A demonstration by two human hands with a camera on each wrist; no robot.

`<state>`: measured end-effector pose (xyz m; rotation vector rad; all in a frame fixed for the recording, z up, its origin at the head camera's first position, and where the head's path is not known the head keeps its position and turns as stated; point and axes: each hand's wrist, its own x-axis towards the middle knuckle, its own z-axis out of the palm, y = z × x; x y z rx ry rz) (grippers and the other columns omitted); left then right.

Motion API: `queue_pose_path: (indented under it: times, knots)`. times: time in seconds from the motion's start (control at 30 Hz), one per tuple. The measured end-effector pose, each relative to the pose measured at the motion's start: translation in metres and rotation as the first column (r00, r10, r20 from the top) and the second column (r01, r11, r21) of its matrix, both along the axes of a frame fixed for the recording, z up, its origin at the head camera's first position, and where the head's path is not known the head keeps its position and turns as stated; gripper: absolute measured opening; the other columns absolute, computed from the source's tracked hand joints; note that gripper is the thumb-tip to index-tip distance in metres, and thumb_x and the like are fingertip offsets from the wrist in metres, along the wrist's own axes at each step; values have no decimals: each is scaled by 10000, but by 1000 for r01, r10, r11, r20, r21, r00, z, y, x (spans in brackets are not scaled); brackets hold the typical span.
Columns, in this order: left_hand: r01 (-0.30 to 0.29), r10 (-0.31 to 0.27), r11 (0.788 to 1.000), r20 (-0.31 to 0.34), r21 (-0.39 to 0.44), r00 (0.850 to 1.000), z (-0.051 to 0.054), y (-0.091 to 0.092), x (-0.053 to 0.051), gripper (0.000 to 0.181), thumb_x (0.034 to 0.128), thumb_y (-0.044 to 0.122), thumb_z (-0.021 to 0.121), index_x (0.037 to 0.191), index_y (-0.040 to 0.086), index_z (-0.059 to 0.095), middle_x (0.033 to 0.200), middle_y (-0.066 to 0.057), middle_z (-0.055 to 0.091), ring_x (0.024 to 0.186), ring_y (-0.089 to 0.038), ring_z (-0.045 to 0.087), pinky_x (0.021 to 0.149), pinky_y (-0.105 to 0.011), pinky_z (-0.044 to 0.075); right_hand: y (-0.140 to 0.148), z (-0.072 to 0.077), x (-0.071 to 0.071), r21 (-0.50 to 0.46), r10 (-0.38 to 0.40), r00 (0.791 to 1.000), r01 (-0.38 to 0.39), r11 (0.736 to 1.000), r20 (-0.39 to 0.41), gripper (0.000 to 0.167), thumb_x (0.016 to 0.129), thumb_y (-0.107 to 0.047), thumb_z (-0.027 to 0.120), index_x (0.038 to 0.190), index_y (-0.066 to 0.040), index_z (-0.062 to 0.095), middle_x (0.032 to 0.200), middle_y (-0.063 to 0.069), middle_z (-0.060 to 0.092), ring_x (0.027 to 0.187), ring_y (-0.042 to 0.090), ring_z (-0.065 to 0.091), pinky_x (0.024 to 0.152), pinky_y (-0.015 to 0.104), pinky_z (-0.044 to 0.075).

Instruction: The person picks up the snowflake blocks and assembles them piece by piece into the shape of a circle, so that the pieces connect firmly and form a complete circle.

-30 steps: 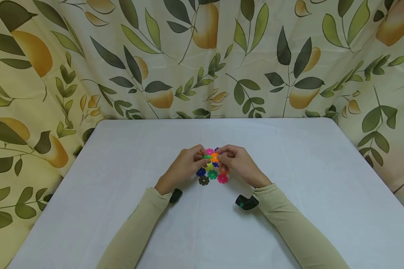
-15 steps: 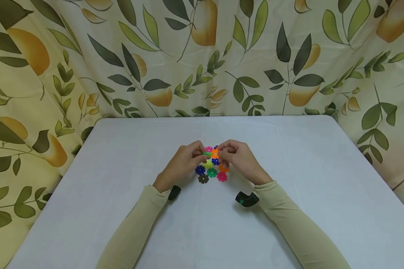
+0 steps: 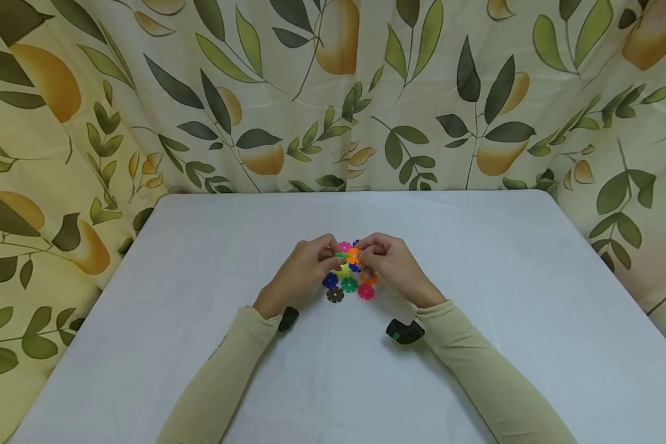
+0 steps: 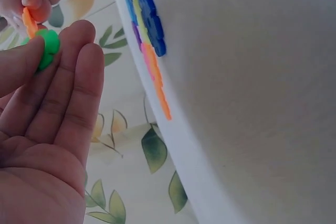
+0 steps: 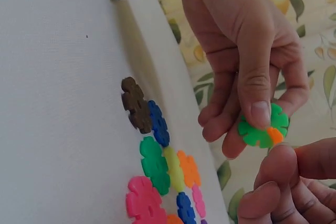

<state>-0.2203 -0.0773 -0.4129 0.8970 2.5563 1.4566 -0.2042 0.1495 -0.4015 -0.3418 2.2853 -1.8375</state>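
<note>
My left hand (image 3: 305,265) pinches a green flower-shaped plastic disc (image 5: 279,119) between thumb and fingers. My right hand (image 3: 394,265) pinches an orange notched disc (image 3: 353,255) by its edge. In the right wrist view the two discs meet at the green one's rim, the orange crossing it at an angle; whether their slots interlock cannot be told. Both hands are raised above the table. Below them lie several loose discs, among them a brown one (image 3: 335,294), a dark green one (image 3: 349,284), a pink one (image 3: 366,291) and a dark blue one (image 3: 330,280). The hands partly hide others.
The discs lie flat on a table with a white cloth (image 3: 172,320). A curtain printed with leaves and fruit (image 3: 411,98) hangs behind it. Black devices sit at both wrists, the right one (image 3: 405,332) below the sleeve cuff.
The hands stay together over the discs with the same two pieces pinched. The orange disc dips and turns slightly against the green one. The head view has shifted a little.
</note>
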Motion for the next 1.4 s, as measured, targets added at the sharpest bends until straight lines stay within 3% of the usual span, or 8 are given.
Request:
queue_pose_path:
  times: [0.17, 0.4, 0.63, 0.77, 0.9, 1.03, 1.2, 1.4]
  knots:
    - [-4, 4, 1000, 0, 2, 1000, 0, -2, -1, 79, 1045, 53, 701, 1059, 51, 624, 1010, -137, 802, 880, -249, 764, 777, -326, 583, 0, 0, 0, 12, 4, 1000, -4, 1000, -11, 252, 1079, -86, 589, 1258, 79, 652, 995, 292, 701, 724, 231, 651, 717, 273, 593]
    - [-67, 65, 997, 63, 36, 996, 1, -4, -2, 123, 1054, 94, 703, 1118, 50, 608, 1064, -158, 792, 942, -262, 774, 897, -404, 607, 6, -1, -3, 51, -8, 1000, 9, 999, -29, 286, 1108, -126, 563, 1285, 74, 667, 969, 221, 700, 788, 277, 665, 754, 312, 602]
    - [-121, 106, 985, 124, 123, 987, 3, -7, -4, 156, 1053, 71, 697, 1141, 60, 568, 1090, -139, 788, 978, -269, 762, 989, -425, 581, 17, -1, -7, 225, -9, 998, 23, 974, -60, 285, 1096, -179, 623, 1240, 53, 705, 1054, 179, 726, 872, 288, 665, 789, 341, 590]
    - [-160, 113, 961, 208, 226, 971, 5, -7, -4, 147, 1053, 40, 681, 1137, 38, 560, 1128, -190, 770, 967, -308, 755, 967, -399, 597, 23, -5, -10, 354, 35, 993, 7, 935, -111, 233, 1068, -164, 654, 1164, 26, 748, 1006, 106, 739, 905, 279, 656, 818, 376, 558]
    - [-177, 57, 915, 320, 362, 946, 5, -7, -7, 134, 1055, -15, 636, 1144, 7, 538, 1172, -304, 719, 942, -315, 748, 946, -364, 604, 26, -8, -12, 467, 90, 988, -20, 884, -129, 162, 1035, -139, 684, 1084, -12, 772, 942, 64, 722, 880, 265, 615, 805, 392, 530]
    - [-183, -5, 875, 387, 447, 922, 3, -7, -7, 116, 1070, -22, 604, 1137, 10, 514, 1115, -289, 720, 994, -412, 730, 1001, -381, 579, 26, -11, -13, 535, 135, 983, -49, 844, -122, 123, 1017, -128, 702, 1043, -24, 763, 919, 55, 709, 860, 250, 615, 796, 393, 541]
    - [-193, -20, 856, 405, 479, 914, 3, -5, -7, 151, 1090, 3, 579, 1185, 26, 464, 1051, -246, 735, 1066, -560, 675, 1051, -503, 545, 27, -11, -14, 556, 173, 976, -73, 828, -130, 97, 1003, -108, 716, 1037, -24, 751, 886, 47, 680, 842, 243, 602, 773, 380, 532]
    - [-178, -24, 856, 381, 485, 924, 0, -6, -7, 429, 1095, 2, 544, 1510, 31, 436, 1178, -400, 640, 1030, -495, 705, 1015, -542, 562, 28, -10, -14, 544, 272, 956, -171, 822, -110, 188, 941, -84, 780, 1125, -57, 760, 927, 68, 615, 879, 247, 559, 745, 358, 497]
